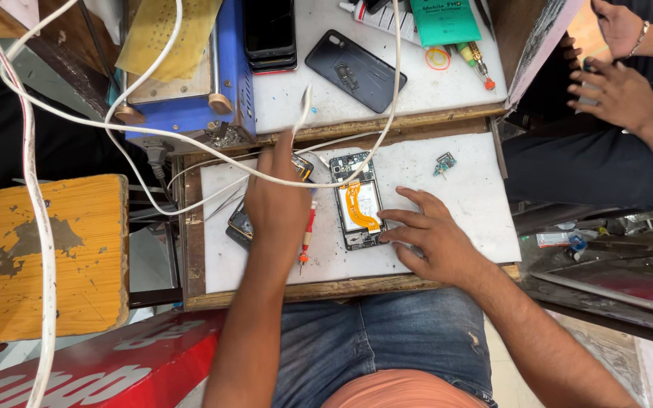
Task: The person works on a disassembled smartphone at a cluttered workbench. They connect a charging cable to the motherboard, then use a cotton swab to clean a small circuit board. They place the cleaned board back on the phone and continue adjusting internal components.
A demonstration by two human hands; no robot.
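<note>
Blue denim jeans (387,344) are seen lowest in the view, under a wooden-framed work tray with a white mat (478,200). On the mat an opened grey smartphone with an orange flex cable (358,202) lies flat. It is touched at its lower right edge by the right hand (426,236), whose fingers are spread loosely and hold nothing. The left hand (276,202) is laid just beside the phone on its left, back upward, fingers bent over a dark phone part (238,224); its grip cannot be told. A red-handled screwdriver (307,233) lies between the hand and the phone. A small green circuit piece (444,163) rests well apart.
</note>
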